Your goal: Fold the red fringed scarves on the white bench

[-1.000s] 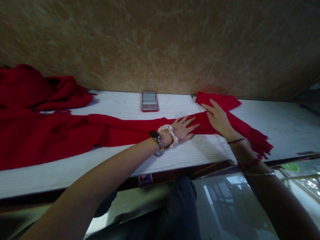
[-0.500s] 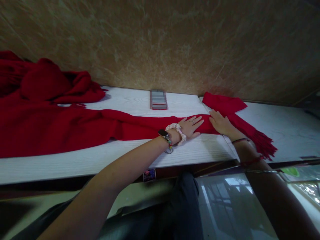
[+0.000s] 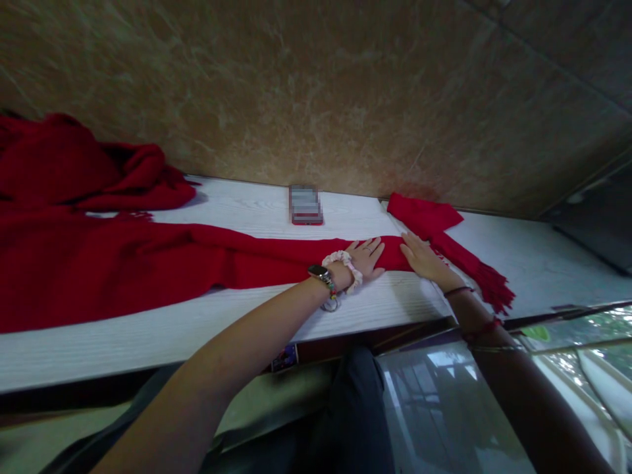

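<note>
A long red scarf (image 3: 162,260) lies stretched across the white table (image 3: 237,316). Its fringed end (image 3: 486,280) reaches toward the table's front right. My left hand (image 3: 363,258) lies flat on the scarf with fingers spread; the wrist wears a watch and a pale scrunchie. My right hand (image 3: 421,258) rests flat on the scarf just to the right, fingers out, close to the left hand. A folded red piece (image 3: 419,212) lies behind the right hand near the wall.
A phone (image 3: 305,205) lies on the table by the brown wall. More bunched red cloth (image 3: 93,168) is piled at the back left. My dark trouser leg (image 3: 355,408) shows below the table edge above a glossy floor.
My right hand has slid leftward along the scarf toward my left hand, and both hands now lie close together. The view has shifted slightly.
</note>
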Demonstrator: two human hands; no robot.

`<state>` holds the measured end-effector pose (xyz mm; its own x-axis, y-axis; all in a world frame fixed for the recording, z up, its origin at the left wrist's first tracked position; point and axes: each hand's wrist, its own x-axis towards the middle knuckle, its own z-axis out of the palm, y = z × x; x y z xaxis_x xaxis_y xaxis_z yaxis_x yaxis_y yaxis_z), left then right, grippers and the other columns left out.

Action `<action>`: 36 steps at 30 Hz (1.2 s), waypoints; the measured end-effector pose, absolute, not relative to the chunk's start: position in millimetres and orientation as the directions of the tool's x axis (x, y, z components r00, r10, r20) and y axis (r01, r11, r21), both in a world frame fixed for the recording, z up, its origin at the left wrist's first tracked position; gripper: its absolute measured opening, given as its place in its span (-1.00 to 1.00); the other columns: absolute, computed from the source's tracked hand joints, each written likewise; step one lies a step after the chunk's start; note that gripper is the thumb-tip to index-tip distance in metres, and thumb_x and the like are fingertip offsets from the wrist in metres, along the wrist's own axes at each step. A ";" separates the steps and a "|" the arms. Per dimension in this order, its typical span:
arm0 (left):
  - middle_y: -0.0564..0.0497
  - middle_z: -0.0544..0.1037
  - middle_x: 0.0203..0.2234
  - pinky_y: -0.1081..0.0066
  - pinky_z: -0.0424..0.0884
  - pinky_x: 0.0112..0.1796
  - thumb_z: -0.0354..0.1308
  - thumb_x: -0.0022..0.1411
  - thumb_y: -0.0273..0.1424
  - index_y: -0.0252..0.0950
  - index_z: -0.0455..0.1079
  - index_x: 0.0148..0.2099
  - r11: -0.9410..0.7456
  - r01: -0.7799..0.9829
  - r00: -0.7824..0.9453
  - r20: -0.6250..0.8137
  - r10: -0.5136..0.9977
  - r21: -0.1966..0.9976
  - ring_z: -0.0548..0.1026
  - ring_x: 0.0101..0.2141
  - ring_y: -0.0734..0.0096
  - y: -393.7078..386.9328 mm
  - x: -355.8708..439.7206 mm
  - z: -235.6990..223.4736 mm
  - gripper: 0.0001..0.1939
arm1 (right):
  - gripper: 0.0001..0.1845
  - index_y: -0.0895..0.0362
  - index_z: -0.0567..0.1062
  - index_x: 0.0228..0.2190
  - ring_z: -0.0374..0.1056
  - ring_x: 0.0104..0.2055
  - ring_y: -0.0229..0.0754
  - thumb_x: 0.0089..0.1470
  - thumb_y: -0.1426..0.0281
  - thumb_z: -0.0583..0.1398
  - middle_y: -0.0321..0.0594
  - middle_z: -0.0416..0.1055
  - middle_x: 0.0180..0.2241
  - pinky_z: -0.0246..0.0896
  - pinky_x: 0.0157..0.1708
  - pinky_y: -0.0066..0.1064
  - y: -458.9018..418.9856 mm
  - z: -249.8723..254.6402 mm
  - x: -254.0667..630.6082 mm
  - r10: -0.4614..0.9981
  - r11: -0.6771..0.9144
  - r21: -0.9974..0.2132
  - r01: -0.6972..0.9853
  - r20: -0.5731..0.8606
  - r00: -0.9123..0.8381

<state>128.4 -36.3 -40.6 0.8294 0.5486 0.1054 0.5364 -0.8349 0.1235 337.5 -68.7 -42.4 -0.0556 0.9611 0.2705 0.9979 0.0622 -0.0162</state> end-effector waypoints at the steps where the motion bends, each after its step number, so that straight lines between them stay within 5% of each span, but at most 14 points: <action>1: -0.20 -0.07 0.24 0.17 -0.01 0.14 -0.14 0.28 -0.17 -0.47 -0.13 0.28 -0.836 0.534 0.829 0.117 0.547 0.123 -0.03 0.21 0.20 -36.1 128.4 -41.5 -0.35 | -0.45 0.24 0.22 0.10 -0.02 0.21 0.05 0.17 0.28 -0.18 0.05 0.16 0.14 -0.01 0.10 0.05 -68.4 -36.3 337.8 0.961 0.009 -0.034 0.999 0.278 0.001; 5: -0.23 -0.03 0.23 0.19 0.00 0.14 -0.16 0.29 -0.16 -0.50 -0.09 0.27 -0.847 0.515 0.832 0.161 0.531 0.128 -0.01 0.21 0.19 -35.1 126.7 -43.4 -0.35 | -0.42 0.28 0.15 0.14 -0.11 0.24 0.09 0.17 0.25 -0.18 0.08 0.01 0.20 0.00 0.07 0.09 -66.8 -14.4 323.2 0.934 -0.067 -0.059 0.996 0.348 0.084; 19: -0.22 0.01 0.22 0.19 0.01 0.14 -0.14 0.28 -0.16 -0.45 -0.03 0.25 -0.824 0.548 0.821 0.098 0.563 0.143 0.00 0.20 0.22 -39.8 109.9 -37.4 -0.38 | -0.47 0.43 0.24 0.05 0.11 0.15 0.06 0.17 0.38 -0.17 0.18 0.19 0.10 0.03 0.06 -0.03 -72.9 -43.2 292.8 0.937 0.016 0.157 0.987 0.343 -0.070; 24: -0.20 0.03 0.22 0.23 0.05 0.11 -0.12 0.27 -0.16 -0.39 -0.02 0.25 -0.855 0.515 0.856 0.021 0.517 0.066 0.03 0.20 0.22 -32.6 41.1 -14.8 -0.40 | -0.54 0.36 0.29 0.02 0.12 0.14 0.11 0.15 0.40 -0.09 0.21 0.22 0.08 0.00 0.08 0.02 -71.9 -31.4 293.9 0.952 0.025 0.075 0.997 0.303 -0.047; 28: -0.18 0.08 0.20 0.36 0.06 0.11 -0.14 0.27 -0.18 -0.40 -0.01 0.25 -0.808 0.588 0.804 0.079 0.589 0.039 0.10 0.17 0.29 -16.0 -40.7 7.1 -0.41 | -0.54 0.32 0.27 0.04 0.00 0.19 0.17 0.14 0.39 -0.05 0.20 0.15 0.12 -0.22 0.11 0.19 -59.8 -9.3 263.2 0.919 0.047 -0.020 0.999 0.392 -0.036; 31: -0.17 0.13 0.18 0.30 0.05 0.11 -0.15 0.25 -0.17 -0.40 0.02 0.23 -0.740 0.673 0.733 0.118 0.670 0.023 0.11 0.16 0.26 -5.0 -93.1 8.2 -0.41 | -0.54 0.20 0.26 0.06 0.00 0.21 -0.05 0.16 0.30 -0.06 -0.03 0.16 0.14 -0.10 0.16 -0.06 -46.1 -0.3 208.0 0.900 0.213 -0.065 0.975 0.401 -0.170; 33: -0.19 0.16 0.17 0.30 0.06 0.11 -0.14 0.22 -0.14 -0.42 0.04 0.21 -0.716 0.698 0.709 0.134 0.693 0.012 0.12 0.16 0.24 -1.3 -118.2 -0.7 -0.39 | -0.51 0.18 0.23 0.08 -0.04 0.23 -0.04 0.15 0.25 -0.02 -0.04 0.12 0.17 -0.10 0.16 -0.03 -39.3 -3.5 165.7 0.846 0.468 -0.120 0.876 0.348 -0.404; 36: -0.20 0.22 0.13 0.31 0.10 0.08 -0.12 0.21 -0.14 -0.42 0.07 0.19 -0.663 0.749 0.657 0.126 0.743 0.005 0.19 0.11 0.24 -1.9 -139.6 -17.8 -0.39 | -0.43 0.19 0.18 0.12 -0.03 0.23 -0.02 0.11 0.22 0.06 0.00 0.09 0.18 -0.09 0.16 -0.04 -34.9 -17.9 116.9 0.765 0.637 -0.165 0.753 0.259 -0.590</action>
